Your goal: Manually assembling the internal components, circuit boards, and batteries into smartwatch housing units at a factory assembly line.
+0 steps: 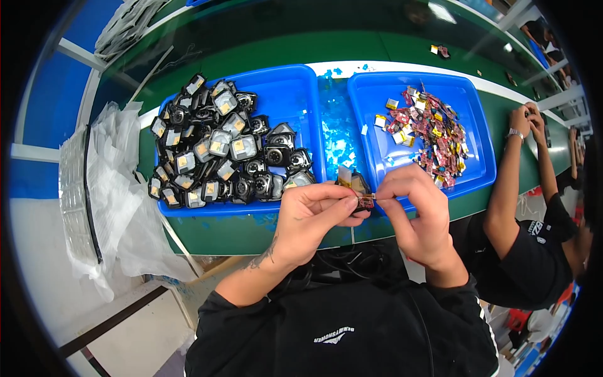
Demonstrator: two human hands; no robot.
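My left hand [314, 217] grips a small black electronic housing [359, 183] between thumb and fingers, just above the table's near edge. A small reddish circuit board shows at the thumb tip, and a pale, yellowish flat piece stands up beside the housing. My right hand [418, 210] is closed in a pinch at the housing's right side; what lies between its fingertips is too small to make out. Left of my hands, a pile of similar black housings [220, 143] with round lens-like parts and silvery faces fills a blue tray [316, 119].
A second blue tray [361, 103] at right holds red circuit boards [449, 144] with white and yellow pieces. Blue scraps [339, 135] litter the gap between trays. Clear plastic sheeting [116, 188] hangs at left. A co-worker's arms [512, 169] reach over the green table at right.
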